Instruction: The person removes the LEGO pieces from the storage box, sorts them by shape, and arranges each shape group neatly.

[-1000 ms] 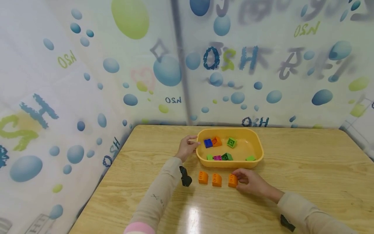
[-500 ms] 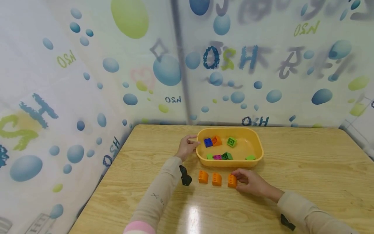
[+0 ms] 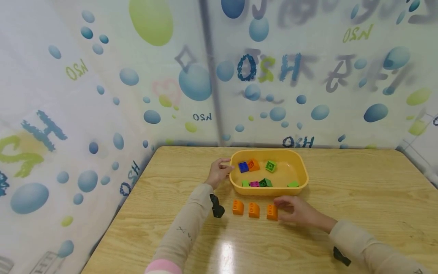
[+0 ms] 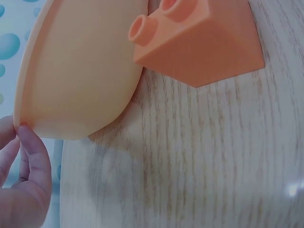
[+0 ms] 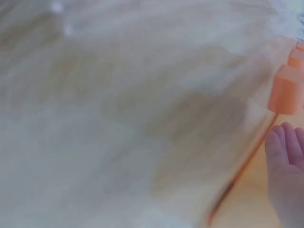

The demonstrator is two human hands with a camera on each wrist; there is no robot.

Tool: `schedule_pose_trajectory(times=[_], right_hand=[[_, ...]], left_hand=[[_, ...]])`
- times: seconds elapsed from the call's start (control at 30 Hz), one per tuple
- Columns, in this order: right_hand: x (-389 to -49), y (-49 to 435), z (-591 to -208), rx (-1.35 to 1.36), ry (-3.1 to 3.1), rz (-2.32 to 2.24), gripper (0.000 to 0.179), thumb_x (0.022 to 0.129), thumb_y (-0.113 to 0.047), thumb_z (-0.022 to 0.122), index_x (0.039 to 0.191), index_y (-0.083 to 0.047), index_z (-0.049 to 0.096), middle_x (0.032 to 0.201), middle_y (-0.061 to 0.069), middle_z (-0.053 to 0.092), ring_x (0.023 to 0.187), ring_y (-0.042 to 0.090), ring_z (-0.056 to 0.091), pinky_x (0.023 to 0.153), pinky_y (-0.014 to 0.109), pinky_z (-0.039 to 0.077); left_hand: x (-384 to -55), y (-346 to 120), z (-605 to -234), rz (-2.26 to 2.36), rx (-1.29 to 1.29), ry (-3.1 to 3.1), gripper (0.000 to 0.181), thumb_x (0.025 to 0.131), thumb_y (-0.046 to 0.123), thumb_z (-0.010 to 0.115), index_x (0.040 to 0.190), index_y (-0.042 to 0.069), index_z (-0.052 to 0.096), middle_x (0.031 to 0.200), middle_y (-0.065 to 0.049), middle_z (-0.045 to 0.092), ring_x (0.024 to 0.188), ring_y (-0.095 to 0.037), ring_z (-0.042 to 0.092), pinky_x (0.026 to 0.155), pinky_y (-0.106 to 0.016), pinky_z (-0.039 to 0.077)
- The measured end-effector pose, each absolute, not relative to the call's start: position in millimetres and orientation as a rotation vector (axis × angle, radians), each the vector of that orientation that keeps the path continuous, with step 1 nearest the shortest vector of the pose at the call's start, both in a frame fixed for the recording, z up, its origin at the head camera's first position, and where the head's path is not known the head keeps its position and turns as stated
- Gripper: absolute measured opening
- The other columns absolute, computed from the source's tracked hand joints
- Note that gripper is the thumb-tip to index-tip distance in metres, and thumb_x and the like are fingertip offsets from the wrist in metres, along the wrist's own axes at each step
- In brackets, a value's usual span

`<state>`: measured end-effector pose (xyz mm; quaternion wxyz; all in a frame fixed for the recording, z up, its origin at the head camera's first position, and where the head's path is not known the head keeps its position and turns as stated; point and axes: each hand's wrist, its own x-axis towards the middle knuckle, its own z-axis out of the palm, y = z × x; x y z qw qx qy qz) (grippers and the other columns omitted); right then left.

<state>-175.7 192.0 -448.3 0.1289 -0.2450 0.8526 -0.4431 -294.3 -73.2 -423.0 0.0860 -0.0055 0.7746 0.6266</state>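
Observation:
Three orange toy building blocks stand in a row on the table in front of a yellow plastic tub [image 3: 270,191]: the left block [image 3: 237,207], the middle block [image 3: 253,210] and the right block [image 3: 272,212]. My left hand [image 3: 218,174] pinches the tub's left rim between thumb and fingers, as the left wrist view also shows. Just right of the right block is my right hand [image 3: 302,214], its fingers loosely bent and holding nothing. In the right wrist view a small gap parts the fingertips from that block [image 5: 286,90].
Inside the tub lie a blue block [image 3: 243,167], an orange block [image 3: 253,164], a light green block [image 3: 271,166], a magenta block [image 3: 254,184], a dark green block [image 3: 265,183] and more green pieces. A patterned wall sheet [image 3: 219,121] hangs behind the wooden table [image 3: 359,190].
My right hand has let go of the right orange block and drawn slightly to the right. The block stays at the end of the row. My left hand has not moved.

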Motion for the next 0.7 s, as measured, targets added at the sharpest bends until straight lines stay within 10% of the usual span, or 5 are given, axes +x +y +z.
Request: schedule_pose_trajectory(times=[0.7], right_hand=[[-234,170,-367,-0.944,2.71,-1.002,0.019,0.085,-0.011,0.06,0.101,0.0,0.061,0.088,0.004,0.062,0.078,0.015,0.059,0.072,0.032,0.051]], left_hand=[[-285,-74,-409,1.855,0.014,2.303,0.037,0.085,0.005,0.058,0.12,-0.001,0.05,0.093,-0.019,0.056,0.092,-0.041,0.054,0.073,-0.038,0.051]])
